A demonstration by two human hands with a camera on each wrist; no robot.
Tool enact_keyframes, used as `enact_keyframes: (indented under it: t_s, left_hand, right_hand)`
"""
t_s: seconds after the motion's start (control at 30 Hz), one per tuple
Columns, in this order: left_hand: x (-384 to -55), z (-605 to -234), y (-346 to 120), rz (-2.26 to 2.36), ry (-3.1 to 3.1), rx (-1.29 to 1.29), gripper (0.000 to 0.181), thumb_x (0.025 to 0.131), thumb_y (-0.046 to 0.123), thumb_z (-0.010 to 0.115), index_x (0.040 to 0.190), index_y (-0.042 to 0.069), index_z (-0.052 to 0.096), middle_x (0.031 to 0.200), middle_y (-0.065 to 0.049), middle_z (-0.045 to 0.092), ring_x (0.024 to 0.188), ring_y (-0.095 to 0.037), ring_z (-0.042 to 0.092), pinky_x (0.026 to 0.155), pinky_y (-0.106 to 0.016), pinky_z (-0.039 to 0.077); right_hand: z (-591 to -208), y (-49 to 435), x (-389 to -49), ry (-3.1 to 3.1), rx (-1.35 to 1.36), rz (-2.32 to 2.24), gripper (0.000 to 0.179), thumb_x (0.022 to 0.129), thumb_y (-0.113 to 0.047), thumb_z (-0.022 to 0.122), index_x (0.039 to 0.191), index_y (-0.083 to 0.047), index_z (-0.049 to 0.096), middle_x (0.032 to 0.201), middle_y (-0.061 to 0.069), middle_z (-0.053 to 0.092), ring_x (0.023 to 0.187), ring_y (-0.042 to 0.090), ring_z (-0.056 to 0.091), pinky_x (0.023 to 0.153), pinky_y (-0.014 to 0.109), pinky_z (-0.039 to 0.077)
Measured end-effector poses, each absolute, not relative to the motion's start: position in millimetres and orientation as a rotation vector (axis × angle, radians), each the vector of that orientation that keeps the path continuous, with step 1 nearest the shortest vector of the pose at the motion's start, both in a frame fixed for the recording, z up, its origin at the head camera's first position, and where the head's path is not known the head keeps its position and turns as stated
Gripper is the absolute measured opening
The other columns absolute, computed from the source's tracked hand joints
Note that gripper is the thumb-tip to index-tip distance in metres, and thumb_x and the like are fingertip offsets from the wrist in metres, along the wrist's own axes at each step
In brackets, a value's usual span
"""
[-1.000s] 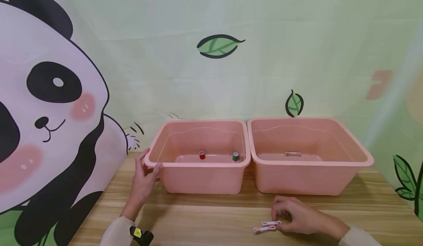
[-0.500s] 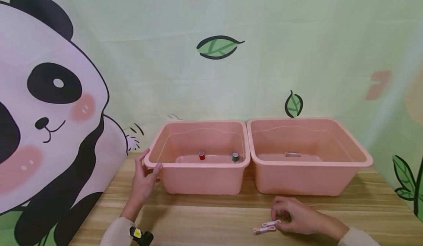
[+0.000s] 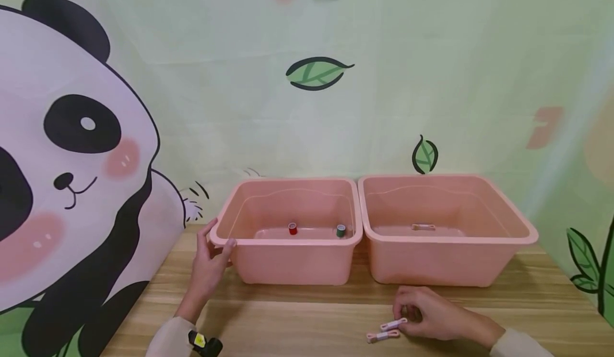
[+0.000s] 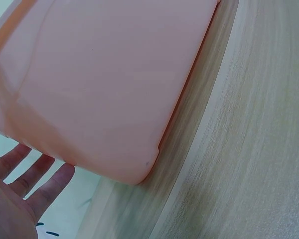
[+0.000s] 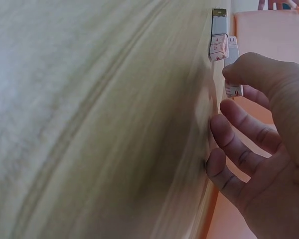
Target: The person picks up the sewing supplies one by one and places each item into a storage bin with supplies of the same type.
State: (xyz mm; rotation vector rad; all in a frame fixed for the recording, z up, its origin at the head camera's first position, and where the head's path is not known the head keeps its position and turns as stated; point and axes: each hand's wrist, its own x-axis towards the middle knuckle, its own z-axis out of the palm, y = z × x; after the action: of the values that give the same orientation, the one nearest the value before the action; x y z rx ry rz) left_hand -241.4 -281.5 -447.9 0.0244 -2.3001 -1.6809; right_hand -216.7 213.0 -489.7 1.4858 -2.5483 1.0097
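A: where's the folded measuring tape [image 3: 393,324] at, and is it held?

B: On or just above the counter [image 3: 283,325], can't tell which. Well away from the back edge, just beside a second tape [image 3: 382,336]. The right hand [image 3: 427,314] has thumb and index pinching its right end, other fingers bent a bit and spread apart.

A: and the left hand [image 3: 208,264]?

B: Gripping the left bin [image 3: 292,242] at its front left corner, thumb on the rim, fingers spread along the outside.

A: tricky to handle?

B: Doubt it. I'd guess super light, soft, maybe slightly slick, hard to break. Banded middle's probably the safest hold; tugging a loop might loosen the bundle.
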Motion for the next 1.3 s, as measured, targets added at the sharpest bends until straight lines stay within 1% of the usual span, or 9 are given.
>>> enact_keyframes:
  t_s: [0.23, 0.43, 0.57, 0.63, 0.77, 0.87, 1.03, 1.2, 1.3]
  left_hand:
    - [-241, -449, -282, -1.680, -2.292, 0.014, 0.075, 0.100, 0.049, 0.063, 0.160, 0.036, 0.018, 0.161, -0.011, 0.039, 0.120, -0.034, 0.057, 0.084, -0.038, 0.062]
    - [-240, -450, -283, -1.703, -2.270, -0.018, 0.072, 0.102, 0.042, 0.063, 0.160, 0.037, 0.019, 0.158, -0.015, 0.041, 0.119, -0.035, 0.056, 0.085, -0.042, 0.062]
    - [-240, -449, -283, -1.710, -2.279, -0.016, 0.073, 0.102, 0.045, 0.062, 0.160, 0.039, 0.018, 0.160, -0.013, 0.039, 0.121, -0.035, 0.056, 0.087, -0.043, 0.062]
    - [-241, -449, -283, -1.707, -2.282, -0.016, 0.074, 0.102, 0.045, 0.063, 0.160, 0.038, 0.017, 0.161, -0.013, 0.038, 0.122, -0.035, 0.056, 0.087, -0.042, 0.062]
    - [-241, -450, -284, -1.705, -2.282, -0.014, 0.074, 0.102, 0.044, 0.063, 0.160, 0.037, 0.018, 0.161, -0.013, 0.038, 0.121, -0.035, 0.056, 0.086, -0.041, 0.062]
    - [-242, -450, -283, -1.710, -2.279, -0.017, 0.073, 0.103, 0.041, 0.063, 0.160, 0.038, 0.018, 0.161, -0.013, 0.039, 0.121, -0.036, 0.056, 0.085, -0.040, 0.062]
    - [-242, -448, -283, -1.729, -2.294, -0.003, 0.074, 0.103, 0.039, 0.062, 0.161, 0.037, 0.016, 0.162, -0.013, 0.036, 0.124, -0.036, 0.055, 0.088, -0.041, 0.061]
    - [-243, -449, -284, -1.732, -2.301, 0.010, 0.074, 0.104, 0.037, 0.062, 0.161, 0.037, 0.015, 0.162, -0.014, 0.036, 0.123, -0.036, 0.054, 0.089, -0.043, 0.061]
    - [-244, -451, -285, -1.729, -2.294, 0.000, 0.074, 0.103, 0.039, 0.062, 0.161, 0.038, 0.015, 0.162, -0.013, 0.036, 0.123, -0.036, 0.054, 0.089, -0.043, 0.061]
  right_hand:
    - [-484, 214, -216, -2.556, 1.457, 1.038, 0.025, 0.085, -0.013, 0.082, 0.090, -0.031, 0.065, 0.086, -0.015, 0.057, 0.071, 0.004, 0.057, 0.057, 0.021, 0.051]
    - [-477, 215, -216, -2.578, 1.429, 1.034, 0.027, 0.085, -0.012, 0.081, 0.090, -0.031, 0.063, 0.088, -0.017, 0.058, 0.073, 0.002, 0.057, 0.059, 0.020, 0.051]
    - [-474, 217, -217, -2.563, 1.435, 1.017, 0.027, 0.086, -0.011, 0.080, 0.091, -0.030, 0.063, 0.089, -0.017, 0.058, 0.073, 0.002, 0.058, 0.059, 0.021, 0.051]
    - [-473, 217, -217, -2.554, 1.436, 1.005, 0.027, 0.086, -0.012, 0.080, 0.092, -0.031, 0.062, 0.089, -0.017, 0.057, 0.073, 0.001, 0.057, 0.058, 0.021, 0.051]
    - [-468, 218, -217, -2.517, 1.441, 0.964, 0.030, 0.084, -0.010, 0.081, 0.092, -0.032, 0.061, 0.087, -0.018, 0.056, 0.072, 0.000, 0.056, 0.058, 0.019, 0.049]
    - [-462, 219, -216, -2.492, 1.446, 0.935, 0.032, 0.082, -0.009, 0.082, 0.091, -0.032, 0.061, 0.086, -0.019, 0.056, 0.073, 0.000, 0.056, 0.059, 0.018, 0.048]
    - [-449, 222, -215, -2.483, 1.455, 0.914, 0.032, 0.082, -0.010, 0.082, 0.093, -0.032, 0.062, 0.087, -0.019, 0.057, 0.071, 0.000, 0.054, 0.057, 0.018, 0.046]
    - [-437, 224, -217, -2.455, 1.488, 0.934, 0.035, 0.081, -0.005, 0.082, 0.095, -0.031, 0.062, 0.086, -0.018, 0.058, 0.070, 0.001, 0.055, 0.054, 0.019, 0.048]
    - [-429, 224, -217, -2.458, 1.494, 0.953, 0.035, 0.082, -0.003, 0.081, 0.096, -0.030, 0.063, 0.086, -0.017, 0.058, 0.070, 0.002, 0.056, 0.053, 0.020, 0.049]
